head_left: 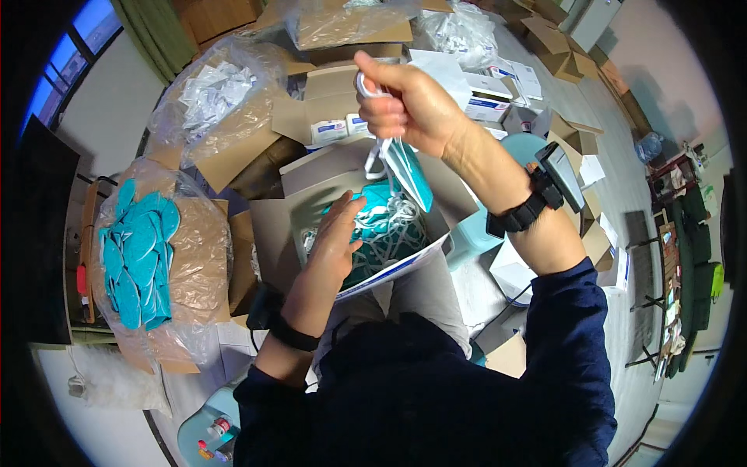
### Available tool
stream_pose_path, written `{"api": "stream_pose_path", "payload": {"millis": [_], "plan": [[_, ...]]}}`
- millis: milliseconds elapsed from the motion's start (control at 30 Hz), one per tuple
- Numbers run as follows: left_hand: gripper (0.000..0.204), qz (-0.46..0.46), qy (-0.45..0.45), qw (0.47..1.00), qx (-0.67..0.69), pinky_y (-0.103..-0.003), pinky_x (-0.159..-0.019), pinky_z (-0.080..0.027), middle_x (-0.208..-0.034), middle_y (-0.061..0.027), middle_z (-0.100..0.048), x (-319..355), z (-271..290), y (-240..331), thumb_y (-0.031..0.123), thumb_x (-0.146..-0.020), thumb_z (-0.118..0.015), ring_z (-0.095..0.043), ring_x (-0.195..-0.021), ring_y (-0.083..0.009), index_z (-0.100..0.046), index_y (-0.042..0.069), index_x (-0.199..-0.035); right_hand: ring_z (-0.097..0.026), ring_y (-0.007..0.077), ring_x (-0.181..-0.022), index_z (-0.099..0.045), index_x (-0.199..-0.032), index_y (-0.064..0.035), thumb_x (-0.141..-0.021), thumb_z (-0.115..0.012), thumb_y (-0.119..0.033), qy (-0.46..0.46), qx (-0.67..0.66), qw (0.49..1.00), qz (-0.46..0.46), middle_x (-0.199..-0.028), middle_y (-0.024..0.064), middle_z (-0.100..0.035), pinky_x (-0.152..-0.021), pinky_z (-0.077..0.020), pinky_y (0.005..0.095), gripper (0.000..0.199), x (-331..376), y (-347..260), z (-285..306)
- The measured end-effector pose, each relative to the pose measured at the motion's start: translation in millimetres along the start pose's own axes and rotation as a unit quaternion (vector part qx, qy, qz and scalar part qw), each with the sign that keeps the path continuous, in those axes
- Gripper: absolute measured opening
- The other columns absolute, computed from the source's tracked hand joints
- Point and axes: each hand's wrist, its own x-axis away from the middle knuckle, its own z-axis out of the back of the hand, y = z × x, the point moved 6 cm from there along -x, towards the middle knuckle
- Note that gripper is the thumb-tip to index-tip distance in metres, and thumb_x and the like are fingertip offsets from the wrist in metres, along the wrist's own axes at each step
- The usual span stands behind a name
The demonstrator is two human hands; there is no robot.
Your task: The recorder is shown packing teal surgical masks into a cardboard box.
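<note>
Grip of the right hand (408,101) is closed around white straps (377,159) above the far right corner of an open cardboard carton (401,267), and a teal mask-like piece (418,180) hangs from it, tilted, with its pale side partly turned out. Holding it by the straps and so high probably keeps the piece clear of the tangle of other straps below. Left hand (331,245) is open, its fingers loosely spread over the left half of the carton's mouth; whether the fingertips touch anything beneath cannot be told. Its place there may serve to keep the contents down or parted. Inside the carton lies a heap of strapped teal pieces (373,226), the white cords massed toward the near right corner. Near edge of the carton sits over the person's thighs (424,300), likely so that both arms reach into it easily, and its flaps are folded outward, leaving the mouth free. Beyond the left edge, a plastic-lined carton (198,265) bears a loose pile of teal oval pieces (138,257), perhaps set there to be within the left arm's reach. Past the far edge, small white packs (329,131) rest in another open carton.
</note>
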Motion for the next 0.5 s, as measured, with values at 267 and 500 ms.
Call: {"api": "stream_pose_path", "payload": {"millis": [267, 500], "plan": [[0.051, 0.029, -0.207, 0.962, 0.175, -0.042, -0.086, -0.051, -0.109, -0.0074, -0.06, 11.9, -32.4, 8.6, 0.052, -0.092, -0.049, -0.06, -0.1, -0.0232, -0.051, 0.01, -0.121, -0.045, 0.0016, -0.061, -0.064, -0.075, -0.0089, -0.091, -0.064, -0.025, -0.058, 0.078, 0.995, -0.023, -0.066, -0.008, -0.053, -0.051, -0.0361, 0.0197, 0.023, 27.7, 93.9, -20.9], [0.023, -0.185, -0.132, 0.94, 0.255, -0.035, -0.078, -0.051, -0.103, -0.0059, -0.062, -47.6, 24.9, -8.9, 0.019, -0.093, -0.054, -0.061, -0.091, -0.0185, -0.057, 0.006, -0.111, -0.052, 0.014, -0.072, -0.059, -0.079, -0.0013, -0.09, -0.064, -0.013, -0.19, 0.426, 0.88, 0.092, -0.074, 0.0042, -0.053, -0.064, -0.0423, 0.0291, 0.016, 48.7, 75.2, -39.9]]}}
